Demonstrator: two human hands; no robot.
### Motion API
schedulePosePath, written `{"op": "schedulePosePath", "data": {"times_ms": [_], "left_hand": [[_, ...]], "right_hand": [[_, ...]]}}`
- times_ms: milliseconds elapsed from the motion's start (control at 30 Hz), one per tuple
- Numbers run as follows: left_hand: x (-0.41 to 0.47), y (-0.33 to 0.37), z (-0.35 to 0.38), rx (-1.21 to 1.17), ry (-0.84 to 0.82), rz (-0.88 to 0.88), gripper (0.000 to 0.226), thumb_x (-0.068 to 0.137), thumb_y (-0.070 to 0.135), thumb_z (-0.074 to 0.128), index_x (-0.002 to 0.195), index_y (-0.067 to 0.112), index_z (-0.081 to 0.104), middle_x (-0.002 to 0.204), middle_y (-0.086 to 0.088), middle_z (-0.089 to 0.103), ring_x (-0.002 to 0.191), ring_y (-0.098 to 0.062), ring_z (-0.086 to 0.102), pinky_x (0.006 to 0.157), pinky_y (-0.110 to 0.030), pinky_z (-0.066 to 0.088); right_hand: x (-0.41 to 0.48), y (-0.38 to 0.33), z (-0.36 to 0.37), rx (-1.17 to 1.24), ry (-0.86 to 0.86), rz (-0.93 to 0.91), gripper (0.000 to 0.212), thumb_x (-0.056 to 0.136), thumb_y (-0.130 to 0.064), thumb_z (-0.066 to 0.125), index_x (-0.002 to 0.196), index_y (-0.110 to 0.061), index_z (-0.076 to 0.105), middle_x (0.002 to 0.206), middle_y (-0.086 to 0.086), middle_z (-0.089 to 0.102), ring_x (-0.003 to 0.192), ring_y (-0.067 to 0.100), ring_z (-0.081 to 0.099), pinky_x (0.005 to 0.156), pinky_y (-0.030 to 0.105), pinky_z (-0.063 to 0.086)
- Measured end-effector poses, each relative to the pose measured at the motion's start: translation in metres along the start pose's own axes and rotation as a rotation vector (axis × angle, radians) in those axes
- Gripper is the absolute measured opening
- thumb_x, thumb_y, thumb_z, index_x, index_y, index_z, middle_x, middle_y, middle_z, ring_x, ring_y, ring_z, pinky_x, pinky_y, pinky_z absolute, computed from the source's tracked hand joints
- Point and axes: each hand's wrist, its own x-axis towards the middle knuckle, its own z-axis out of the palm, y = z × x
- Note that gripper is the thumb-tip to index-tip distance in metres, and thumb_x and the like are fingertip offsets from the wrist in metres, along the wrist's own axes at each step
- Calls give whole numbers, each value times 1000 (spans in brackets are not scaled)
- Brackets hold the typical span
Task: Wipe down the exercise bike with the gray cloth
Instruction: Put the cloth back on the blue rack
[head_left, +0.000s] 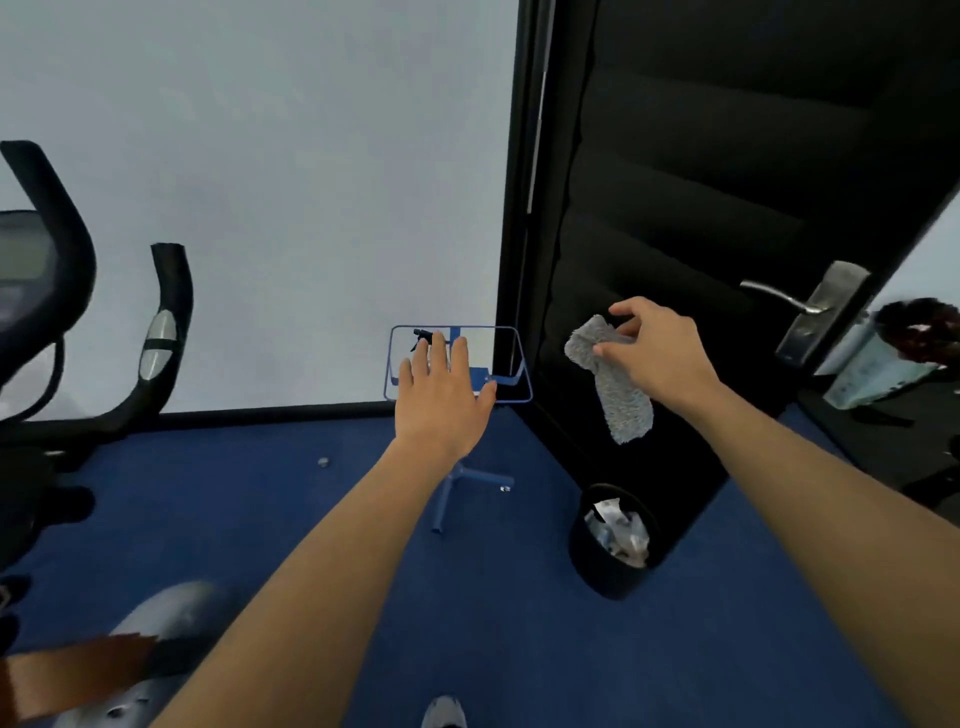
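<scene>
In the corner by the door (727, 156), the right hand (660, 348) is pinching the cloth (613, 384) so it is dangling ready, while the left hand (441, 395), fingers spread, is reaching toward the spray bottle (423, 338) on the rack (511, 384), the bike (78, 312) waiting far left.

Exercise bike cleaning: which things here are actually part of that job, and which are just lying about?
Part of the job:
- gray cloth, pinched in the right hand
- exercise bike, at the left edge
- left hand, open, reaching toward the blue stand

Just there:
- spray bottle on the stand
- black waste bin
- black door
</scene>
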Motion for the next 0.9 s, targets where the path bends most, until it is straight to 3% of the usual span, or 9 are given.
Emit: {"op": "schedulePosePath", "data": {"times_ms": [100, 200, 433, 633, 900], "left_hand": [[68, -25, 15, -11, -20, -12, 64, 98, 47, 31, 147, 12, 10, 157, -15, 6, 145, -30, 3, 118, -43, 8], [128, -44, 29, 26, -21, -15, 63, 98, 47, 31, 146, 11, 12, 156, -15, 8, 144, -31, 5, 118, -43, 9], [262, -49, 84, 26, -125, -22, 64, 99, 46, 28, 147, 11, 7, 157, -15, 6, 145, -30, 2, 118, -42, 7], [353, -54, 150, 27, -161, -76, 64, 98, 47, 29, 147, 12, 8, 157, -14, 8, 145, -29, 5, 118, -42, 8], [423, -86, 225, 15, -271, -185, 64, 98, 47, 29, 147, 11, 9, 157, -13, 9, 145, -28, 5, 118, -40, 8]], "right_hand": [[70, -1, 39, 24, -30, 11, 48, 81, -21, 69, 125, -12, 51, 111, 11, 59, 90, 12, 47, 71, 21, 39], [126, 0, 69, 42, -57, 2, 49, 81, -21, 69, 125, -13, 50, 112, 10, 60, 90, 11, 46, 75, 22, 37], [242, 34, 129, 105, -118, 48, 36, 82, -17, 67, 116, -9, 59, 111, 8, 64, 89, 7, 50, 76, 19, 39], [332, 88, 193, 147, -187, 107, 20, 88, -20, 60, 106, -14, 64, 95, 2, 66, 83, 12, 59, 67, 21, 44], [405, 138, 294, 116, -337, 130, 13, 89, -16, 59, 98, -10, 66, 88, 3, 65, 79, 14, 57, 64, 21, 39]]}}
